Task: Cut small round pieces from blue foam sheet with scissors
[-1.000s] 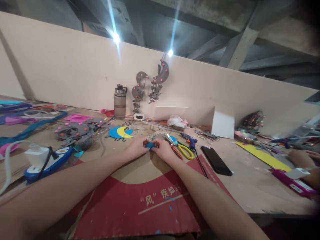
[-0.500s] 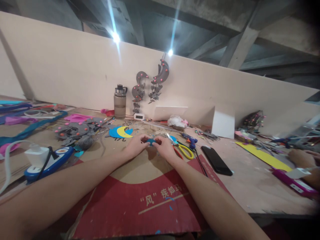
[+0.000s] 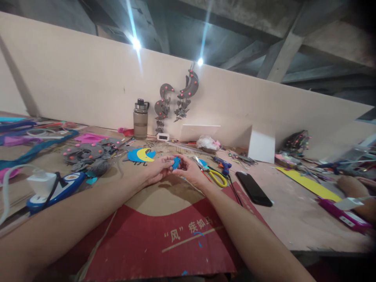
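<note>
A small blue felt-like piece (image 3: 176, 163) with a notched edge stands between my hands, above the cardboard. My left hand (image 3: 158, 169) pinches it from the left, palm turned partly up. From the other side, the curled fingers of my right hand (image 3: 189, 170) close on it as well. Just right of that hand lie scissors (image 3: 217, 178) with yellow and red handles, over a bit of blue material. Beyond my left hand rests a blue disc (image 3: 133, 155) with a yellow crescent (image 3: 144, 155) on it.
Red-printed cardboard (image 3: 164, 246) covers the table before me. A glue gun (image 3: 225, 167), its cord and a black phone (image 3: 253, 188) lie right; a blue power strip (image 3: 58, 194) lies left. A bottle (image 3: 140, 121) stands by the wall. Another person's hand (image 3: 352, 186) is far right.
My left hand has rolled palm-up, and the blue piece has turned from lying flattish to upright, showing its notched edge. My right hand stays on it.
</note>
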`<state>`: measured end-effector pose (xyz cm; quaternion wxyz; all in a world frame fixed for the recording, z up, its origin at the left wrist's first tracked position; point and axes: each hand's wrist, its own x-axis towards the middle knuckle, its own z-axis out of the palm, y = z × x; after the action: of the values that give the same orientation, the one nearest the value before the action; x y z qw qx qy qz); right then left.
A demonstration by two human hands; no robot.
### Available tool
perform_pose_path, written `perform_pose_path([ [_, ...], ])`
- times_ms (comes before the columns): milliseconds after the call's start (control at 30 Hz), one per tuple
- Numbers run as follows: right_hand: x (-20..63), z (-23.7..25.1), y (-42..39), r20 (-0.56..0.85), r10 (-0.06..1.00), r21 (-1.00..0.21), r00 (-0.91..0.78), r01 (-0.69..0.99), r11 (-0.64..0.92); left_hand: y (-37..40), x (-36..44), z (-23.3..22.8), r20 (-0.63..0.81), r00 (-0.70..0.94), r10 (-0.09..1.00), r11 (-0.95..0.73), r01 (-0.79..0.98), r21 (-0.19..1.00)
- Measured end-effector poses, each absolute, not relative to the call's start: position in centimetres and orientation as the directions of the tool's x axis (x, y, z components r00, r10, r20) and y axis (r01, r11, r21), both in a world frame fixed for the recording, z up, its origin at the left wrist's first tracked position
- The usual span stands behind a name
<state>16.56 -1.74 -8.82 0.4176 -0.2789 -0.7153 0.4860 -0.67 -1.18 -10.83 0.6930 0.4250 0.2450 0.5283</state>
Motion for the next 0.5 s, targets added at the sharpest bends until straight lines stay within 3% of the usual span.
perform_pose_path([
  [233, 16.57, -9.64, -0.92, 0.425, 0.811, -0.844, -0.402, 0.148, 0.516, -1.34, -0.54, -10.81, 0.113, 0.360, 0.926, 0.094, -0.512, 0.854],
  [500, 17.02, -9.02, -1.61, 0.594, 0.688, -0.507, -0.417, 0.470, 0.723, -2.19, -0.06, -10.62, 0.072, 0.343, 0.936, 0.093, -0.439, 0.894],
])
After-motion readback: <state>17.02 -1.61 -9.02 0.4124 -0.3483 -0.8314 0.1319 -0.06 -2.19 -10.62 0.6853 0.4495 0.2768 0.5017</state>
